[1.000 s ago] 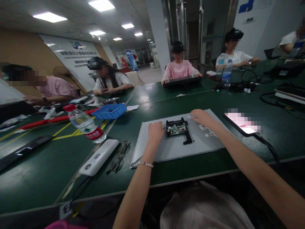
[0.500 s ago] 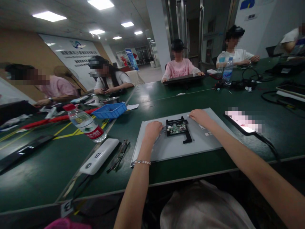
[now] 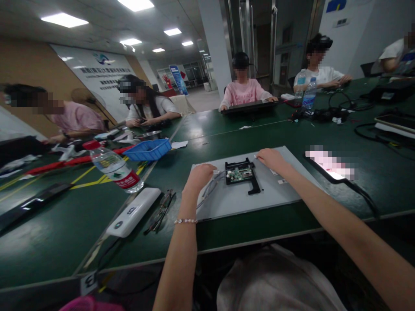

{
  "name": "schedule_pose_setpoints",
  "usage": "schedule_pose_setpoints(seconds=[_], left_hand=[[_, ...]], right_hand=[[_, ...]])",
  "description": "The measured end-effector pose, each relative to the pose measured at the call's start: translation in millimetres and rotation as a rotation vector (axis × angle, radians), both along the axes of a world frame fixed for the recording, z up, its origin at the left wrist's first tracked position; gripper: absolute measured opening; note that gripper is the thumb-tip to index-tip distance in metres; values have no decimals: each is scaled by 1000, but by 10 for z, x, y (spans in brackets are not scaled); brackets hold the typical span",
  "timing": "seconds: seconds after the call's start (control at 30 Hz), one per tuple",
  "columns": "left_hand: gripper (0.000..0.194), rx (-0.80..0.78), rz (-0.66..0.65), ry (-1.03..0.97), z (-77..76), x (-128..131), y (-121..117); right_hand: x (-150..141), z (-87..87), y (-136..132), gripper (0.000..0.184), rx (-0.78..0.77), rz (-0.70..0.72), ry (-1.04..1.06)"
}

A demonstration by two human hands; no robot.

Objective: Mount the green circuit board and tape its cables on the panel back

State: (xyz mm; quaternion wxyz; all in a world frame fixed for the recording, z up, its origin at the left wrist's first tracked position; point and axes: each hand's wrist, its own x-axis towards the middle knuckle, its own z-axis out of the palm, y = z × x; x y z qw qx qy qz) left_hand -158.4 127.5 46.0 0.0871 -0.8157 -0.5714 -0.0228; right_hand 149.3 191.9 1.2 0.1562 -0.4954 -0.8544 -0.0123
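A grey flat panel (image 3: pixel 246 201) lies on the green table in front of me. A small green circuit board in a black bracket (image 3: pixel 241 174) sits on its middle. My left hand (image 3: pixel 198 177) is closed on a thin bundle of wires (image 3: pixel 210 185) that runs from the board's left side out over the panel. My right hand (image 3: pixel 271 159) rests on the panel's far edge, just right of the bracket, fingers curled down on the surface.
A lit phone (image 3: pixel 329 166) with a cable lies to the right. To the left lie glasses (image 3: pixel 160 211), a white power bank (image 3: pixel 133 212), a water bottle (image 3: pixel 113 166) and a blue tray (image 3: pixel 147 151). Several other people sit around the table.
My left hand has drawn back to the left from the board, pulling the wire bundle out with it. My right hand has stayed on the panel's far edge.
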Motion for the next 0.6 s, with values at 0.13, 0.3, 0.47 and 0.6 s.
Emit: schedule_pose_setpoints(seconds=[0.13, 0.3, 0.47, 0.6], left_hand=[[25, -44, -23, -21, -8, 12, 2], [26, -89, 63, 69, -13, 94, 10], [32, -15, 123, 142, -14, 191, -4], [35, 22, 171, 132, -38, 334, -16]], right_hand=[[-11, 44, -40, 28, -20, -18, -7], [-33, 109, -98, 28, -56, -48, -21], [-45, 130, -117, 29, -60, -70, -46], [-40, 87, -82, 29, -44, -56, -42]])
